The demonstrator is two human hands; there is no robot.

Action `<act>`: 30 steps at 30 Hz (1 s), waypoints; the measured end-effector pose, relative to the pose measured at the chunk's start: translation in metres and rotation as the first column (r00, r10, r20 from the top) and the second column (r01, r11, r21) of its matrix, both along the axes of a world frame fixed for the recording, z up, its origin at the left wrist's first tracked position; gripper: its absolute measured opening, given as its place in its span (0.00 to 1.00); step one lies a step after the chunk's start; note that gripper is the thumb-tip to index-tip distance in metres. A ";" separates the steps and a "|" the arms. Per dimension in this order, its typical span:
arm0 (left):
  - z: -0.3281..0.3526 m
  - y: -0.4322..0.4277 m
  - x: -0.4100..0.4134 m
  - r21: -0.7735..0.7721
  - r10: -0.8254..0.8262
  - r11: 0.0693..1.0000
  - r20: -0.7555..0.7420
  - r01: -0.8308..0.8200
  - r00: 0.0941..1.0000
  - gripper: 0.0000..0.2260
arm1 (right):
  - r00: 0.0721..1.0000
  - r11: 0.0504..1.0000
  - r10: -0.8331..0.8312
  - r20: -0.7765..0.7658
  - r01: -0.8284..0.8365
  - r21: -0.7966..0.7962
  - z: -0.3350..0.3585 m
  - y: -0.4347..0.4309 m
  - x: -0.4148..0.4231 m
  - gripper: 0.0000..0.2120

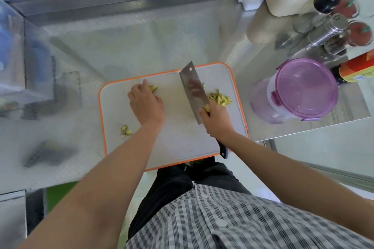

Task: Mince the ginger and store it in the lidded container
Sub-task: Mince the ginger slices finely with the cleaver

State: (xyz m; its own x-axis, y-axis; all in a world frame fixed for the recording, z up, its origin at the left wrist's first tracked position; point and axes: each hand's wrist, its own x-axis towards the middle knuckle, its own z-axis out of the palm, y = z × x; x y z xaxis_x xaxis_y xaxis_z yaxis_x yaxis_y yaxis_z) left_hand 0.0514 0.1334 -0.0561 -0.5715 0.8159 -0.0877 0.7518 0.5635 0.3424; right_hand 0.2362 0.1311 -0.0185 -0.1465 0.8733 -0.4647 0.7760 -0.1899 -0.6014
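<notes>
On the textured steel counter (121, 46), an orange-rimmed cutting board (182, 137) holds a chopped ginger pile (219, 98) beside the cleaver (193, 89), which the right hand (217, 121) grips with fingers wrapped round its handle, while the left hand (145, 105) curls its fingers over a ginger piece (153, 88), and the purple-lidded container (305, 89) stands closed to the right of the board.
</notes>
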 end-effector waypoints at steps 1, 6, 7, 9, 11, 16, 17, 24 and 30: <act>-0.002 0.002 -0.004 0.005 -0.025 1.000 -0.001 0.025 1.000 0.17 | 0.998 0.998 -0.056 0.007 0.056 0.002 -0.001 0.002 0.002 0.07; -0.001 0.001 -0.011 0.085 -0.150 0.986 0.088 0.143 0.985 0.09 | 0.997 0.997 -0.075 0.011 0.075 -0.005 0.002 0.006 0.003 0.08; 0.001 -0.001 -0.011 0.080 -0.177 0.982 0.085 0.170 0.981 0.08 | 0.999 0.998 -0.054 -0.001 0.054 -0.011 0.003 0.005 0.002 0.08; 0.003 -0.007 -0.009 0.083 -0.229 0.972 0.087 0.222 0.970 0.07 | 1.000 1.000 -0.012 -0.016 0.012 -0.004 0.004 0.002 0.001 0.11; 0.006 -0.016 -0.002 0.109 -0.280 0.957 0.107 0.268 0.954 0.07 | 0.999 0.999 0.047 -0.003 -0.047 0.024 0.004 -0.002 0.001 0.11; 0.007 -0.048 0.034 0.136 -0.401 0.913 0.121 0.385 0.908 0.07 | 0.976 0.972 0.214 0.051 -0.218 0.091 0.007 -0.012 0.008 0.10; 0.006 -0.055 0.040 0.131 -0.416 0.907 0.117 0.401 0.902 0.06 | 0.968 0.963 0.243 0.063 -0.249 0.104 0.007 -0.014 0.011 0.09; 0.004 -0.094 0.059 0.110 -0.375 0.923 0.050 0.368 0.926 0.13 | 0.900 0.895 0.403 0.165 -0.425 0.131 0.009 -0.038 0.033 0.09; 0.002 -0.106 0.064 0.164 -0.324 0.935 0.037 0.315 0.945 0.10 | 0.873 0.866 0.446 0.195 -0.476 0.153 0.013 -0.048 0.038 0.08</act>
State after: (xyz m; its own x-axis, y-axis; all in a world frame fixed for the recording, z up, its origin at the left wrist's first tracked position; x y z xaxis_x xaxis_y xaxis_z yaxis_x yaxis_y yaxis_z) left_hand 0.1156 0.0275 -0.0544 -0.2759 0.9608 0.0267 0.8579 0.2337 0.4575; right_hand 0.2746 0.0830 -0.0059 -0.4970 0.7961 -0.3453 0.8290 0.3180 -0.4600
